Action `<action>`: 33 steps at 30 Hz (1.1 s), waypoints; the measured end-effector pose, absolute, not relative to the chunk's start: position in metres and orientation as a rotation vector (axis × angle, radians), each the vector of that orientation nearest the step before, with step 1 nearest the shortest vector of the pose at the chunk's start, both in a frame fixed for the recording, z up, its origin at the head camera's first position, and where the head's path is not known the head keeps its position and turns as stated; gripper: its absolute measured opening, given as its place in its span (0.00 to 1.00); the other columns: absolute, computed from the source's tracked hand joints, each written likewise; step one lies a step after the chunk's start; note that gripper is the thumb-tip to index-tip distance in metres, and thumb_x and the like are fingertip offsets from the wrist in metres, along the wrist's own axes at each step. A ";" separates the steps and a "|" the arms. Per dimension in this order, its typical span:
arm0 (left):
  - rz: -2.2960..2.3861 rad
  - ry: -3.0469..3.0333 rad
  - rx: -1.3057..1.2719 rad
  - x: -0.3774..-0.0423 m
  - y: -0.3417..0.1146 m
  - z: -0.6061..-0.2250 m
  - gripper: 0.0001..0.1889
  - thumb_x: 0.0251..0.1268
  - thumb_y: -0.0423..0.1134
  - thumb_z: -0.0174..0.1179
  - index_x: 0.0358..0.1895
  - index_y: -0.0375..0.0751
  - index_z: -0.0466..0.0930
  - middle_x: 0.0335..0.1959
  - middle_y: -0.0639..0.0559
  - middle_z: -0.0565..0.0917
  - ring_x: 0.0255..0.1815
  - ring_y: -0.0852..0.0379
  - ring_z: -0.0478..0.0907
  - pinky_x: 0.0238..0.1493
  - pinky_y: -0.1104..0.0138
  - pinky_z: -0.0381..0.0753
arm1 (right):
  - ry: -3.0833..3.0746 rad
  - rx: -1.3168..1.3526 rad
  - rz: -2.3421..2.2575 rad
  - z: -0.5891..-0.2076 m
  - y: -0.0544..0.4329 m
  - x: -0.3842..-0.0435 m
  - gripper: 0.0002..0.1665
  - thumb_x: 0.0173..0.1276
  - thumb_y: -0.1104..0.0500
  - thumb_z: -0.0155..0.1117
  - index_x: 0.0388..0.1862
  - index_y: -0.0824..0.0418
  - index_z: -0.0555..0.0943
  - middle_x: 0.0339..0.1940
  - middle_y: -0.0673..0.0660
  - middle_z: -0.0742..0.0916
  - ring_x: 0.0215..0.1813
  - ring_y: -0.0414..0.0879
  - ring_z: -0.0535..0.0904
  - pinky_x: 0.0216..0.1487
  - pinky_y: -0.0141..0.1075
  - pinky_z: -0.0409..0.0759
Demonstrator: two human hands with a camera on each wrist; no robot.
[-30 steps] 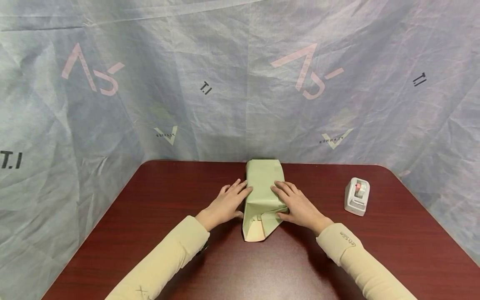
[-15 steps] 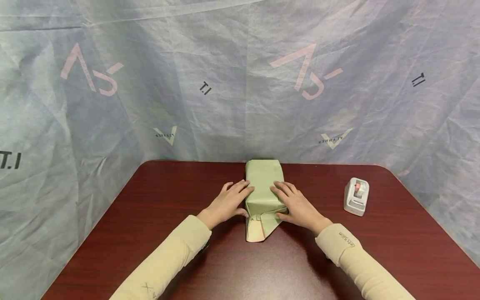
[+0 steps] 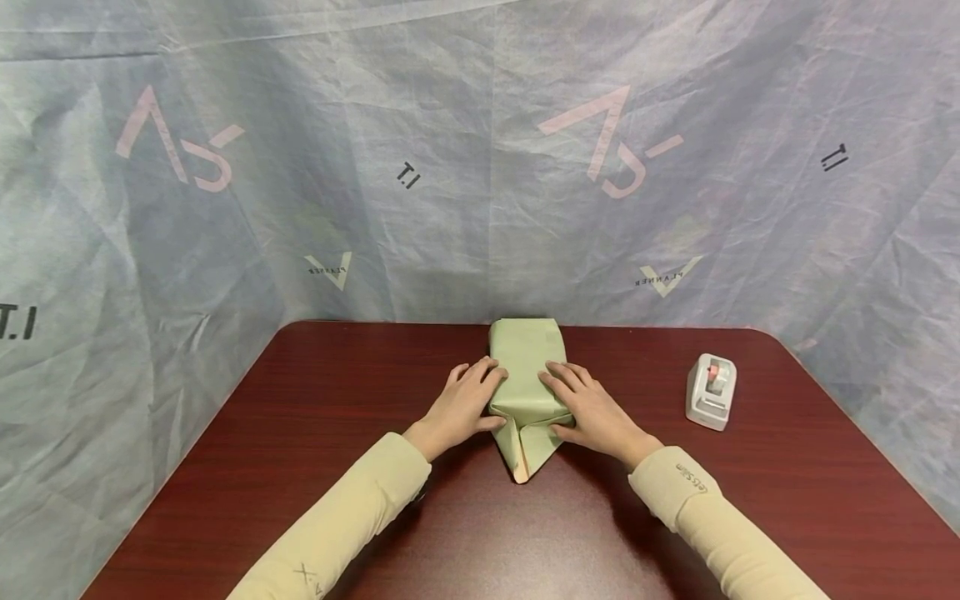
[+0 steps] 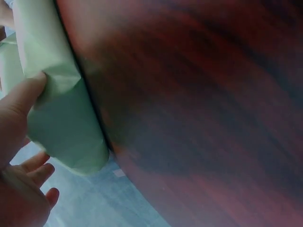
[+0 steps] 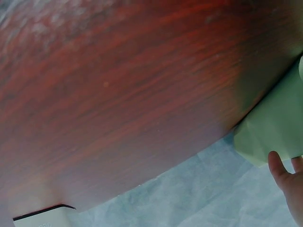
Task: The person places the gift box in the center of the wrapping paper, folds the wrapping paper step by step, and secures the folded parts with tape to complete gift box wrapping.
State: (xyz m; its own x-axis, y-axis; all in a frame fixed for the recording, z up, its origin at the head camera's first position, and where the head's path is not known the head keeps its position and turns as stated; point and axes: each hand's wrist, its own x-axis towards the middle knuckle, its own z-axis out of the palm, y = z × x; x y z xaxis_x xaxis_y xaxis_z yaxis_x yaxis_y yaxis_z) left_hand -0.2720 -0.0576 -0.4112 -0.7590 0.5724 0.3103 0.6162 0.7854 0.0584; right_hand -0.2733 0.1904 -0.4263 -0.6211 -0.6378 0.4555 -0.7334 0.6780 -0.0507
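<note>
A box-shaped package (image 3: 528, 350) wrapped in pale green paper lies lengthwise at the far middle of the table. Its near end has paper folded into a pointed flap (image 3: 536, 450), with a narrow cream strip along the left fold. My left hand (image 3: 459, 408) rests over the package's left edge, fingers on top and the thumb pressing the near left side fold; in the left wrist view that straight thumb (image 4: 29, 92) lies against the green paper. On the right edge my right hand (image 3: 596, 417) mirrors it, spread fingers on top, thumb at the right fold.
A white tape dispenser (image 3: 711, 392) stands on the dark red table (image 3: 360, 367) to the right of the package. A grey printed fabric sheet (image 3: 442, 242) hangs right behind the table's far edge.
My left thumb has moved inward to the right, folding the left side of the paper in; the flap has narrowed from a wide end to a point. The right hand has stayed put.
</note>
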 end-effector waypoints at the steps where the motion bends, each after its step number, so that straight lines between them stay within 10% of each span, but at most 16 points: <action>1: -0.233 -2.703 -0.919 -0.272 -0.057 -0.412 0.36 0.48 0.57 0.64 0.60 0.46 0.63 0.61 0.46 0.66 0.65 0.51 0.63 0.63 0.51 0.60 | -2.473 1.072 0.312 -0.427 0.190 -0.274 0.48 0.44 0.51 0.75 0.64 0.63 0.66 0.65 0.63 0.69 0.63 0.59 0.63 0.51 0.55 0.71; 13: -0.214 -2.734 -0.900 -0.274 -0.053 -0.413 0.46 0.37 0.64 0.62 0.63 0.45 0.61 0.62 0.44 0.63 0.63 0.51 0.63 0.64 0.50 0.58 | -2.555 1.054 0.309 -0.425 0.189 -0.272 0.47 0.49 0.50 0.73 0.67 0.61 0.64 0.68 0.61 0.66 0.66 0.58 0.60 0.54 0.54 0.69; 33: 0.024 -2.723 -0.740 -0.263 -0.036 -0.418 0.44 0.52 0.63 0.58 0.67 0.40 0.57 0.65 0.39 0.60 0.70 0.46 0.56 0.64 0.51 0.60 | -2.534 1.051 0.294 -0.422 0.189 -0.270 0.48 0.48 0.49 0.74 0.65 0.63 0.65 0.67 0.63 0.67 0.65 0.59 0.62 0.52 0.55 0.71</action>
State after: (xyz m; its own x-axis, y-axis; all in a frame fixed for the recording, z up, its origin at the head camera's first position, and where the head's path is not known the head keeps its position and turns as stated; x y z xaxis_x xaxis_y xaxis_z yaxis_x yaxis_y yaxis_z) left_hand -0.2629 -0.0361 -0.4176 -0.8151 0.4961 0.2991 0.4908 0.8657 -0.0985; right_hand -0.2696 0.1887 -0.4224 -0.6479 -0.6345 0.4214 -0.7142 0.6984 -0.0465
